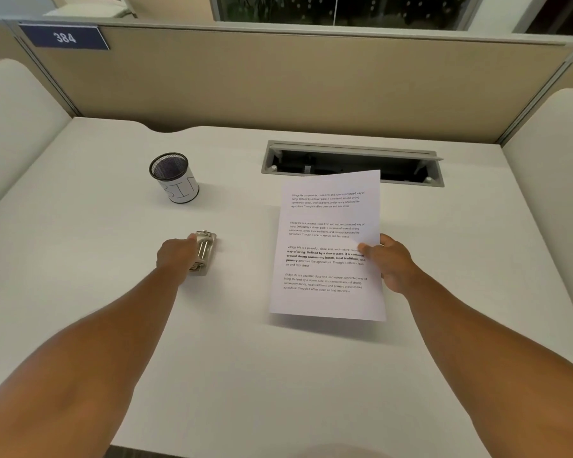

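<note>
The left hand (pixel 176 254) curls round a small metal tool (pixel 203 252) lying on the desk (pixel 113 309), in front of the mesh cup (pixel 174 178) marked BIN. The printed sheet (pixel 328 246) hangs just above the desk, pinched at its right edge by the right hand (pixel 391 262). Tool and paper are apart, so the real work seems yet to begin.

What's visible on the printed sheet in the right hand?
White paper sheet, flat and uncreased, with four blocks of black print, the third partly bold. The right hand pinches its right edge, thumb on top. It hangs just above the desk, casting a shadow under its near edge; its far corner overlaps the cable slot.
</note>
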Demonstrator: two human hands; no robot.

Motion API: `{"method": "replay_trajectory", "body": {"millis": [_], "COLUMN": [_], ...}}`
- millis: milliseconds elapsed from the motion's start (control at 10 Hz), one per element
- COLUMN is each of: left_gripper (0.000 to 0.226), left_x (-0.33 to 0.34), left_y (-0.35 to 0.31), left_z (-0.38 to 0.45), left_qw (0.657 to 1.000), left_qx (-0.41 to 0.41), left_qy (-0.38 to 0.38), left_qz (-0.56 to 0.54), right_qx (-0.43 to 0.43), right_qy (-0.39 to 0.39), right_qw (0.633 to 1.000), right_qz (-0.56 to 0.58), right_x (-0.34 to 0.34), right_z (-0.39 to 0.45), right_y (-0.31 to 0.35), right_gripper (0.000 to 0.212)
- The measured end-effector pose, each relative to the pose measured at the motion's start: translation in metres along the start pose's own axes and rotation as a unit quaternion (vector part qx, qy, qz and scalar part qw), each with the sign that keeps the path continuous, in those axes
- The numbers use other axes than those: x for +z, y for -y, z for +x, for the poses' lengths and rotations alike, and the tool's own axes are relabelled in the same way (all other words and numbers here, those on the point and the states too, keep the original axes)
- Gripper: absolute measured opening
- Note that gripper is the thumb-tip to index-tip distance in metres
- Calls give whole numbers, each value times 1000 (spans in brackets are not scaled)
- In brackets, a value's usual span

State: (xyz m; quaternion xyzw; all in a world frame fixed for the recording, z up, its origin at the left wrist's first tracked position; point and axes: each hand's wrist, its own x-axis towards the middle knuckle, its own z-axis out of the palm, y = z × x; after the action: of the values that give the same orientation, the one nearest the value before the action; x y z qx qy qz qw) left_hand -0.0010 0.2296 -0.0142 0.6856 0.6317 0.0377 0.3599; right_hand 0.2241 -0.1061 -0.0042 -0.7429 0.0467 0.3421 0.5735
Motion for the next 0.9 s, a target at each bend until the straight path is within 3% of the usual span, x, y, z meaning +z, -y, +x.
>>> {"method": "replay_trajectory", "body": {"millis": [200,300,500,900], "left_gripper": [40,36,32,28], "left_x": [13,19,38,72], "left_y": [-27,-36,-60,-93], "left_z": [-17,-24,-53,-83], "left_qw": [999,995,982,970], "left_qx": [10,22,-3,68], "left_qy": [36,89,138,193], "left_qz": [-39,-37,-127,-129], "right_qx": [-6,-7,-8,-17], "right_qy": [4,4,-5,-19], "right_qw": [1000,1000,999,999], "right_qz": [8,20,32,37], "right_x": [-8,-13,-24,-45], "right_z": [-3,-4,-6,-9], "right_y": [1,1,-1,-1], "right_gripper": [17,19,19,17]}}
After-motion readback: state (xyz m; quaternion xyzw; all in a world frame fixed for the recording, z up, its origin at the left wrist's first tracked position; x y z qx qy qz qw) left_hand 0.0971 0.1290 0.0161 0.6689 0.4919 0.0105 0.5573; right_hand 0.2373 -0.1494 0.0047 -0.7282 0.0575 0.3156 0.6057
